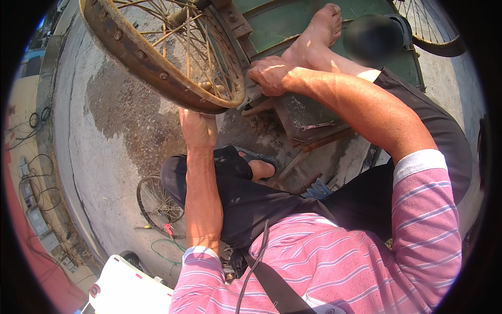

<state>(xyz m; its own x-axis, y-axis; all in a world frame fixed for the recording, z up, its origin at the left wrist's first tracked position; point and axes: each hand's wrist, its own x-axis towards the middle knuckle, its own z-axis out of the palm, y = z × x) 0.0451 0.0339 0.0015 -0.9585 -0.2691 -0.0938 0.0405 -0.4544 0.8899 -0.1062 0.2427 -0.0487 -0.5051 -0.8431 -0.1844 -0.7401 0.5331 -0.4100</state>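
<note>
Both hands closed: left hand [197,128] under rusty wheel rim [151,63], right hand [269,75] beside it

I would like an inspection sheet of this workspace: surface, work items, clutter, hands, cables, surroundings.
Surface: grey concrete ground, dark stain by the wheel.
Work items: rusty spoked wheel rim without tyre; green metal cart.
Clutter: second spoked wheel on the ground; green wire beside it.
Hands: left hand against the rim's lower edge; right hand on the cart edge beside the hub.
Cables: black cord over the striped shirt.
Surroundings: white object at lower left; another wheel at upper right.
</note>
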